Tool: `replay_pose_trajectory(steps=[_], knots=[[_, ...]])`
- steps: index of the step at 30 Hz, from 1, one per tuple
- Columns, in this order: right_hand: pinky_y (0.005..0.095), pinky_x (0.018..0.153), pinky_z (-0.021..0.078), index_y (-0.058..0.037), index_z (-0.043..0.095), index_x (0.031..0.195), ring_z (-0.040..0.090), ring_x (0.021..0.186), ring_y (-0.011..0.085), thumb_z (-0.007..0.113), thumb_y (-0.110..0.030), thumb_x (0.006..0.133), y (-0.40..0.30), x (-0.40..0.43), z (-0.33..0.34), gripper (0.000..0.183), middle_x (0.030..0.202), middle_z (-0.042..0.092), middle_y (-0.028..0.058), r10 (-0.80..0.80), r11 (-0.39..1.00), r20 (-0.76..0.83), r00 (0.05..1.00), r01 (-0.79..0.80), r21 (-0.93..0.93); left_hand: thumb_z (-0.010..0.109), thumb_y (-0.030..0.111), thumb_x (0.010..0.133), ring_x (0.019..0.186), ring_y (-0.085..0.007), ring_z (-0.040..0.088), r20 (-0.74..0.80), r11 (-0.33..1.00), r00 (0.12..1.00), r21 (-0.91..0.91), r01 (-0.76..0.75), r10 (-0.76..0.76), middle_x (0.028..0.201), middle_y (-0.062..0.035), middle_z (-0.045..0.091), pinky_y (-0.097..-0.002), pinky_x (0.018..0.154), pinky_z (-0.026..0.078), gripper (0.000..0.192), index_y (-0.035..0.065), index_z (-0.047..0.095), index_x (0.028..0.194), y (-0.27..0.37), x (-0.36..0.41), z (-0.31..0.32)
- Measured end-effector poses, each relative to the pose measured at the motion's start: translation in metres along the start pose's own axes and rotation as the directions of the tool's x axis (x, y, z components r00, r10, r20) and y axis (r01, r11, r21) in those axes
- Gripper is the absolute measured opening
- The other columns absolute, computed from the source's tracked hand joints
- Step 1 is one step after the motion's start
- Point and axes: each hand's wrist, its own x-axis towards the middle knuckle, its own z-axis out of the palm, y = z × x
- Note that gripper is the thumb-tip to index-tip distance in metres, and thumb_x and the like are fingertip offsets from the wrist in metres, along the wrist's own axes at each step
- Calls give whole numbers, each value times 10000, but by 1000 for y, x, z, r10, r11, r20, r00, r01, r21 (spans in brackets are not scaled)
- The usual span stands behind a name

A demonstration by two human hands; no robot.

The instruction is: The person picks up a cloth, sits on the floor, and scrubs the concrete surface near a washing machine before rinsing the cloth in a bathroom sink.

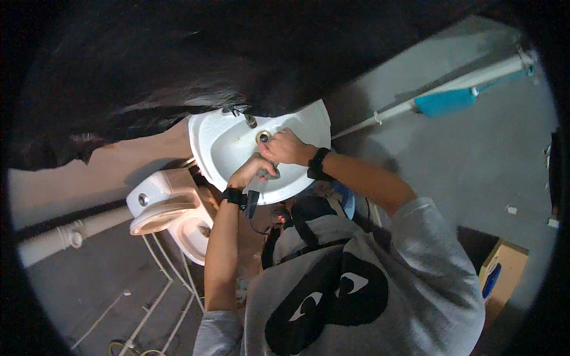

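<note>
Over the bowl of a white washbasin (227, 155), my two hands are close together. My left hand (250, 171) grips a wet-looking grey cloth (270, 172), which bunches out below the fingers. My right hand (287, 146) is curled into a fist against the left one, apparently on the same cloth; its fingers hide most of what lies inside. Just beyond the right thumb is the round drain (263, 137) with a dark centre. A metal faucet (250, 120) stands at the back of the basin. Black straps circle both wrists.
A white toilet (187, 231) with its lid raised stands left of the basin. Black plastic sheeting (178, 62) hangs ahead. At lower left is a white metal rack (169, 280). A pale pipe (454, 84) with a teal cloth (445, 102) runs along the right; a cardboard box (505, 271) sits lower right.
</note>
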Motion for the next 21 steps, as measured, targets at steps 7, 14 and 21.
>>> replay_pose_trajectory(steps=[7,14,21], knots=[[317,591,535,-78,553,1216,642,793,165,338,-548,967,20,-17,4,574,1085,626,68,382,192,873,304,-950,247,662,202,769,1002,-342,609,-230,92,608,964,250,760,1114,-189,606,-451,777,512,526,45,511,1248,-30,16,52],[377,838,497,-182,212,1507,458,1249,218,304,-674,930,-8,-24,-14,764,1466,370,54,370,101,825,426,-902,421,721,190,715,838,-306,564,-531,420,455,846,329,714,1277,-185,463,-369,731,489,808,-13,347,1402,-36,7,99],[323,674,447,-41,602,979,568,749,226,416,-341,989,-2,-27,-30,353,867,630,72,558,135,695,453,-876,463,703,74,693,1070,-440,559,-549,661,369,641,-390,750,1230,-281,496,-443,817,510,757,-48,348,1351,-43,-18,65]])
